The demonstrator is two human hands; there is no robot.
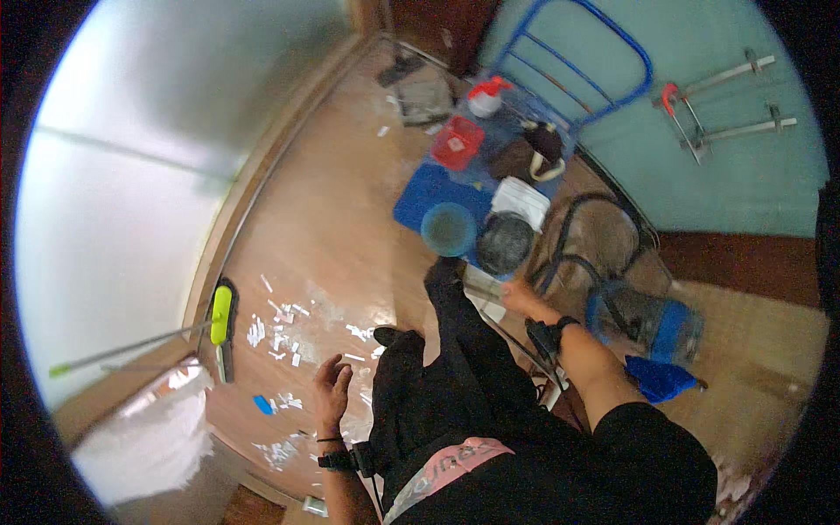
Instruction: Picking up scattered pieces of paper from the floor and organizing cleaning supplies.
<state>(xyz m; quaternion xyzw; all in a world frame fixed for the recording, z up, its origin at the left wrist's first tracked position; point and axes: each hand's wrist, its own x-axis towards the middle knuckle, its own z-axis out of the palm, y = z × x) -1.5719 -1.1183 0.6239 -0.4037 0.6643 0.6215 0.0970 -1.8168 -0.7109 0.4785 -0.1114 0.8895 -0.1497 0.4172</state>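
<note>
My left hand (333, 397) hangs above the wood-look floor, beside my left leg, with the fingers a little curled and nothing in them. White scraps (279, 331) lie scattered on the floor past it, with a small blue piece (264, 405) among them. My right hand (523, 298) reaches forward by my right knee, near the front end of a loaded blue platform trolley (420, 197). Its fingers look curled, but blur hides whether they grip anything. On the trolley's near end stand a blue tub (448, 228) and a round black container (504, 243), beside a folded white cloth (520, 202).
A lime-green broom (223, 315) leans by the frosted glass partition (131, 131). The trolley also bears a red basket (457, 142) and a red-topped white bottle (485, 100). Right of it are a black hose (567, 223), a blue-and-clear drum (669, 328) and a blue bag (659, 378).
</note>
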